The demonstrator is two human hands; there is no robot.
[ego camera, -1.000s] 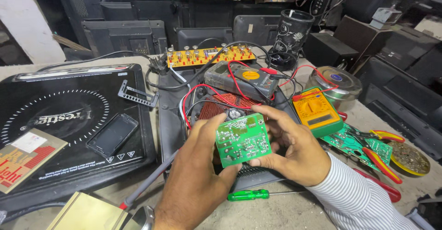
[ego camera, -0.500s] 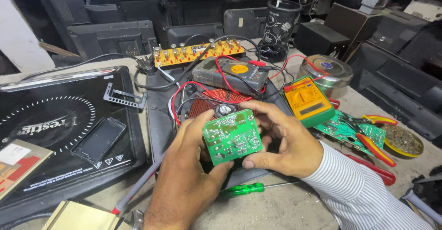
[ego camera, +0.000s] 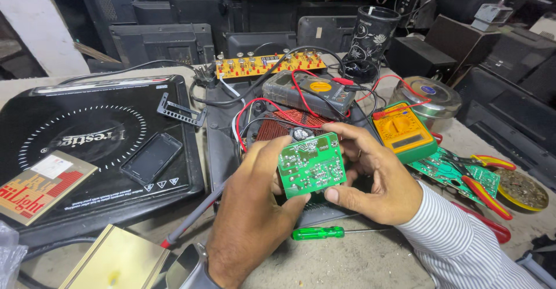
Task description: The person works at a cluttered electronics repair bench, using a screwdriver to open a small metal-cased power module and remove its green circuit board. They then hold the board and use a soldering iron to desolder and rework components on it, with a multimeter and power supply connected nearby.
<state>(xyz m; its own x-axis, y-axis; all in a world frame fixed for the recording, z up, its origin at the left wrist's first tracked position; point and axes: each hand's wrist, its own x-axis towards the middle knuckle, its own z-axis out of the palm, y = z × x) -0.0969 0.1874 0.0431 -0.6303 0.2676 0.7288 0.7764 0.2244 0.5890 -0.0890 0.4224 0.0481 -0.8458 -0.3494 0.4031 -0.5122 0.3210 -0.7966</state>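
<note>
From the head view, both hands meet over the middle of the table. The left hand and the right hand share one grip, clamped on a small square green circuit board held solder side up and tilted a little, the left thumb on its near-left edge and the right fingers wrapped round its right and top edges. Just below the grip lies a green-handled screwdriver. Right behind the grip sits a coil of copper winding with red and black wires. Just to the right of the grip is a yellow multimeter, and further right a larger green circuit board under red-handled pliers. Well to the left of the grip lies a black glass induction cooktop.
</note>
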